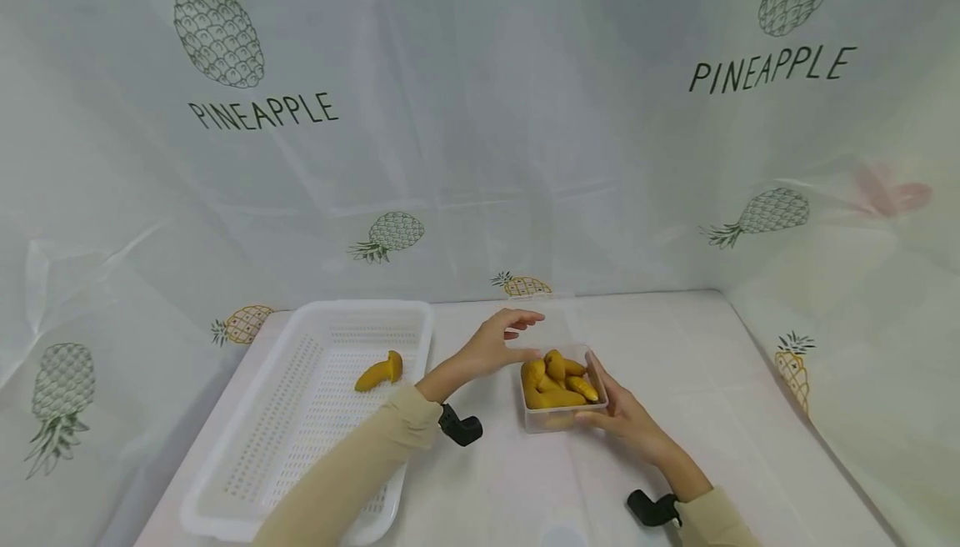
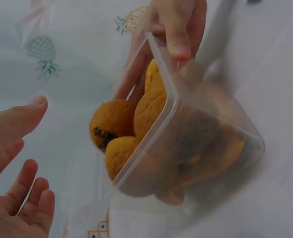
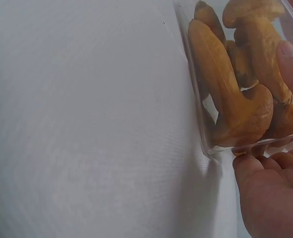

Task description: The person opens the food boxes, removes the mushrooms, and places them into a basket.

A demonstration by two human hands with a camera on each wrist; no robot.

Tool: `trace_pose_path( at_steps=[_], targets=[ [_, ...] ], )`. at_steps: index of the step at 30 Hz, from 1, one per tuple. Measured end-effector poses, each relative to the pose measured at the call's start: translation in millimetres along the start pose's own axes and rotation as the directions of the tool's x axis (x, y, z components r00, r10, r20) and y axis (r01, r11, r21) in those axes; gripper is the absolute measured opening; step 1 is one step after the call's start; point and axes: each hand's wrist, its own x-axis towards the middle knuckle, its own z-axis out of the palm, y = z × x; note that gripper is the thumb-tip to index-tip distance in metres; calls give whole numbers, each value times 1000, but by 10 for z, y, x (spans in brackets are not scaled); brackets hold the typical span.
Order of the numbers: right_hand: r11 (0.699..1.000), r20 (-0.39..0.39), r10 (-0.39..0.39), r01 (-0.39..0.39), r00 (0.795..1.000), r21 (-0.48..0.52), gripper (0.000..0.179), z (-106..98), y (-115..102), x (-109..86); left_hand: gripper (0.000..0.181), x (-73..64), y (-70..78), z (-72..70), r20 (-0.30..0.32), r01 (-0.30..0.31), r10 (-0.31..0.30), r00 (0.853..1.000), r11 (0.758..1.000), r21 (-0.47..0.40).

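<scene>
- Left hand (image 1: pixel 495 345): grip apart, thumb and fingers spread, near the left side of the box (image 1: pixel 551 423).
- Right hand (image 1: pixel 630 422): grip clamped on the box, thumb by the near right corner, fingers along the right wall.
- The box, clear and open at the top, is at the desk (image 1: pixel 712 414), right of the basket; whether it rests flat I cannot tell.
- Several yellow-brown mushrooms (image 1: pixel 555 398) are heaped in the box, some above its rim.
- A faint clear panel (image 1: pixel 558 322) shows behind the box, its edges hard to make out.
- White basket (image 1: pixel 262 439) at left, with one mushroom inside.
- The left sleeve (image 1: pixel 348 472) hides part of the basket's right side.
- Pineapple-print sheet (image 1: pixel 525 113) behind the desk.
</scene>
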Motion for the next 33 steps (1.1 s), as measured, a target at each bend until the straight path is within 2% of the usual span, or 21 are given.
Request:
trace_pose_path(
  at_steps=[10, 16, 21, 27, 33],
  targets=[
    [1000, 1, -14, 14, 1000, 5, 95, 6, 34, 16, 55, 114, 18, 319, 63, -22, 21, 998, 1000, 7],
    [1000, 2, -12, 12, 1000, 4, 95, 11, 35, 12, 51, 161, -15, 456, 68, -35, 34, 997, 999, 24],
    [1000, 10, -3, 3, 1000, 14, 95, 11, 35, 7, 51, 170, -56, 531, 67, -32, 28, 997, 998, 58],
    [1000, 2, -1, 1, 1000, 13, 95, 7, 47, -4, 52, 162, -83, 569, 61, -39, 31, 998, 989, 143],
    [1000, 0, 2, -2, 1000, 19, 95, -4, 55, -14, 47, 152, -105, 604, 41, -76, 69, 997, 974, 214]
  ],
)
